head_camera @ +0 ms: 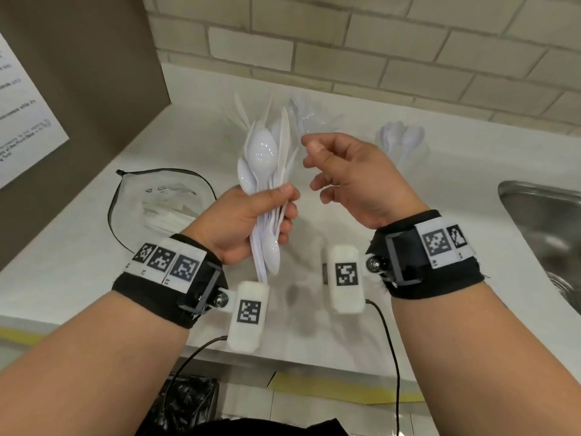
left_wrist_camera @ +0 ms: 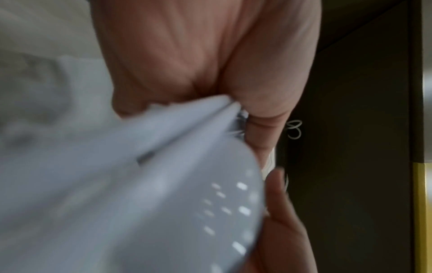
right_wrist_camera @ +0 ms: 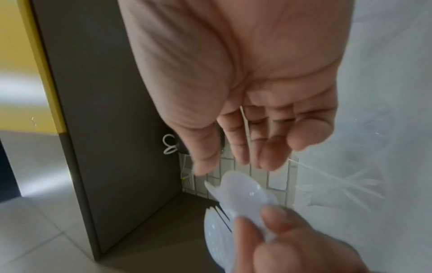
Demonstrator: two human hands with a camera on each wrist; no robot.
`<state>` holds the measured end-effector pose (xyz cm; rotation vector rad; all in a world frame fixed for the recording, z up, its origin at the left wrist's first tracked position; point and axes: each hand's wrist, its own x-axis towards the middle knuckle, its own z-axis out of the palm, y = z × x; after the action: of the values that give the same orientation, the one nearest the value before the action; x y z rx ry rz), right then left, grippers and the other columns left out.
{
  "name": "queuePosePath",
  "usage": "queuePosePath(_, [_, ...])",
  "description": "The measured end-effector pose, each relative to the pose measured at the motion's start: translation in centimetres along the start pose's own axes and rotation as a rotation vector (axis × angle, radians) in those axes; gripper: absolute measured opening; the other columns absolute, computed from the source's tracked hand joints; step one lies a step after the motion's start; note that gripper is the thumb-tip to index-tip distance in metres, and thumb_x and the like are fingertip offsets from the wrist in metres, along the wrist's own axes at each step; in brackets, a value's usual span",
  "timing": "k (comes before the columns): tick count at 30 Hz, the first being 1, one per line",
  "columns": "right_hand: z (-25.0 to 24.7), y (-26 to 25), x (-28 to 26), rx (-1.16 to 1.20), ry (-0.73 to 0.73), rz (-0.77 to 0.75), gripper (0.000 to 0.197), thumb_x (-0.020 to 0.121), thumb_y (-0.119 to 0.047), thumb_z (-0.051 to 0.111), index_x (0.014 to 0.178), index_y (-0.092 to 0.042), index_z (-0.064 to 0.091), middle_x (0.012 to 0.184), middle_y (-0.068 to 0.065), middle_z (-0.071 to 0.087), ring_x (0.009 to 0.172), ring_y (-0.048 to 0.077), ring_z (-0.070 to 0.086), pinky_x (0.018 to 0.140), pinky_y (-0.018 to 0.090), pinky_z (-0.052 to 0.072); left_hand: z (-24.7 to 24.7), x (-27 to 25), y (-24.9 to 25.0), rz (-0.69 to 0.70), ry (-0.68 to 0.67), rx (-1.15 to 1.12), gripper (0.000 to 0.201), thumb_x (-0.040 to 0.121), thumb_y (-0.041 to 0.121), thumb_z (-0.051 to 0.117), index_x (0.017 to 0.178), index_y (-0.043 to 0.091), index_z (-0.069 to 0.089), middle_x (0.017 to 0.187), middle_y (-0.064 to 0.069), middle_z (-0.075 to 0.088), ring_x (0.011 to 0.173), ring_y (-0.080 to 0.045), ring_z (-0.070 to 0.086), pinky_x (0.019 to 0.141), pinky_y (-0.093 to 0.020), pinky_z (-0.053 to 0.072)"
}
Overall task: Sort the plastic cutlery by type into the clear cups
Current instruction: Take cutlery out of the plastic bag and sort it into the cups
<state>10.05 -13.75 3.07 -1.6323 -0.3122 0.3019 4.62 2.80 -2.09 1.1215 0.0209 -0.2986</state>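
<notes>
My left hand [head_camera: 251, 221] grips a thick bundle of white plastic cutlery [head_camera: 267, 171], spoons and knives mixed, held upright above the white counter [head_camera: 78, 272]. The bundle fills the left wrist view as a blurred spoon bowl [left_wrist_camera: 187, 203]. My right hand [head_camera: 342, 174] hovers just right of the bundle with relaxed, empty fingers [right_wrist_camera: 268, 147]. Behind the bundle stand a clear cup with knives [head_camera: 248, 116], a clear cup with clear cutlery [head_camera: 306, 116], and further right a clear cup with white spoons [head_camera: 404, 143].
A clear plastic bag with a black drawstring [head_camera: 163, 202] lies on the counter at the left. A steel sink [head_camera: 547, 221] sits at the right edge. A brown panel [head_camera: 94, 73] walls the left side, and white tiles [head_camera: 377, 42] run behind.
</notes>
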Motion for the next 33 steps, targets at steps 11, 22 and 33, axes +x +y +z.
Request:
queuePosePath(11, [2.6, 0.8, 2.2, -0.063, 0.184, -0.117, 0.023, 0.086, -0.013, 0.068, 0.107, -0.019, 0.072, 0.075, 0.003, 0.059, 0.046, 0.005, 0.045, 0.044, 0.017, 0.039, 0.0, -0.1, -0.8, -0.076, 0.038, 0.070, 0.023, 0.077, 0.021, 0.067, 0.096, 0.008, 0.065, 0.072, -0.005, 0.064, 0.059, -0.017, 0.059, 0.056, -0.027, 0.052])
queuePosePath(22, [-0.1, -4.8, 9.5, 0.168, 0.427, -0.337, 0.014, 0.094, -0.012, 0.055, 0.080, -0.014, 0.056, 0.068, 0.003, 0.052, 0.044, 0.014, 0.050, 0.048, 0.027, 0.046, -2.8, -0.3, -0.2, -0.075, 0.273, 0.006, 0.006, 0.091, 0.014, 0.061, 0.086, 0.011, 0.062, 0.067, -0.004, 0.059, 0.053, -0.013, 0.054, 0.055, -0.029, 0.049])
queuePosePath(33, [4.8, 1.1, 20.8, -0.345, 0.349, -0.286, 0.012, 0.096, -0.019, 0.048, 0.096, -0.018, 0.060, 0.077, -0.002, 0.064, 0.069, 0.018, 0.070, 0.076, 0.042, 0.058, -5.1, 1.4, 1.3, 0.003, 0.543, -0.042, 0.006, 0.090, 0.012, 0.063, 0.085, 0.010, 0.064, 0.071, -0.004, 0.063, 0.057, -0.010, 0.063, 0.060, -0.026, 0.055])
